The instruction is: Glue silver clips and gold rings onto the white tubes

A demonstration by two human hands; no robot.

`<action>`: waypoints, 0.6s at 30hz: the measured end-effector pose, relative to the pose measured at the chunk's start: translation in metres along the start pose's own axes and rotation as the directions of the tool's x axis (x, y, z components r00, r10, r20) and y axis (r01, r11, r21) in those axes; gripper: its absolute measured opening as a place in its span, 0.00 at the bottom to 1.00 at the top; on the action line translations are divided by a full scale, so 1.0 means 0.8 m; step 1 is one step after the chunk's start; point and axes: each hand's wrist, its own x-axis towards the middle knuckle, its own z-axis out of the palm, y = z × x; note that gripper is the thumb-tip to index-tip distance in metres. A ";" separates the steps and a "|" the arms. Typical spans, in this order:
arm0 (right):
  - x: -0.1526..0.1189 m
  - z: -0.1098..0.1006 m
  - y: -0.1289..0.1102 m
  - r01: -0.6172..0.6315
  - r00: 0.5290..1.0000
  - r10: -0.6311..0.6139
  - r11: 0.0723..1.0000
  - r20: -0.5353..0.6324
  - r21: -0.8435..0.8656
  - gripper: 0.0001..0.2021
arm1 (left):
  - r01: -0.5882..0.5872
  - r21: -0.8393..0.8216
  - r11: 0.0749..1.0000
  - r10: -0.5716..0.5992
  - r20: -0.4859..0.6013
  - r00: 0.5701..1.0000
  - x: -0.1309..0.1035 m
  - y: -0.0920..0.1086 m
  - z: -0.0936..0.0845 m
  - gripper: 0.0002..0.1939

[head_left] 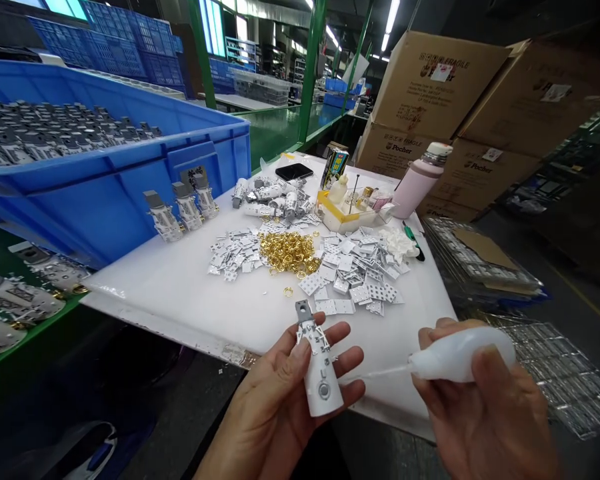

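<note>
Between the thumb and fingers of my left hand [280, 393] lies a white model tower [323, 377] with a grey top and small raised details. My right hand [490, 407] is wrapped round a white squeeze bottle [465, 353]. Its thin clear nozzle points left, toward the fingers of my left hand near the tower's lower part. I cannot tell whether the tip touches anything. Beyond my hands are a heap of gold rings [290, 252], a pile of flat white plates [355, 267] and another pile of small white parts [236, 252].
A blue crate [200, 150] full of similar towers stands at the left. Three towers [186, 205] stand beside it on the white table [170, 290]. At the back are a phone [294, 171], a yellow-edged tray [337, 215] and a pink flask [420, 183]. Cardboard boxes [430, 87] rise behind.
</note>
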 end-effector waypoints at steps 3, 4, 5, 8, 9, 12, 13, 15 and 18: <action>-0.006 0.005 -0.003 0.081 0.997 -0.080 0.996 0.021 -0.043 0.11 | -0.026 0.021 0.999 0.026 -0.015 1.000 0.002 -0.002 0.000 0.17; -0.006 0.005 -0.003 0.110 0.994 -0.108 0.992 0.024 -0.058 0.11 | -0.032 0.037 0.999 0.033 -0.026 0.999 0.003 -0.002 0.001 0.18; -0.006 0.005 -0.003 0.145 0.989 -0.143 0.986 0.032 -0.076 0.11 | -0.028 0.053 0.998 0.030 -0.038 0.999 0.004 -0.001 0.002 0.18; -0.003 0.001 0.000 0.275 0.960 -0.264 0.951 0.089 -0.142 0.12 | 0.009 0.089 0.996 -0.003 -0.061 0.998 0.006 0.001 0.004 0.18; -0.002 0.000 0.002 0.308 0.950 -0.293 0.938 0.109 -0.157 0.12 | 0.018 0.092 0.996 -0.012 -0.061 0.998 0.007 0.002 0.005 0.19; -0.001 0.000 0.004 0.335 0.941 -0.319 0.927 0.115 -0.170 0.12 | 0.006 0.095 0.996 -0.001 -0.053 0.999 0.007 0.001 0.005 0.18; -0.002 0.002 0.005 0.328 0.944 -0.315 0.930 0.101 -0.167 0.12 | -0.003 0.098 0.995 0.008 -0.054 0.998 0.007 0.000 0.005 0.18; -0.004 0.004 0.005 0.305 0.952 -0.298 0.938 0.066 -0.164 0.12 | -0.017 0.106 0.994 0.024 -0.062 0.998 0.006 -0.002 0.005 0.17; -0.007 0.006 0.006 0.322 0.947 -0.311 0.929 0.084 -0.183 0.13 | -0.026 0.113 0.993 0.034 -0.070 0.997 0.005 -0.003 0.007 0.18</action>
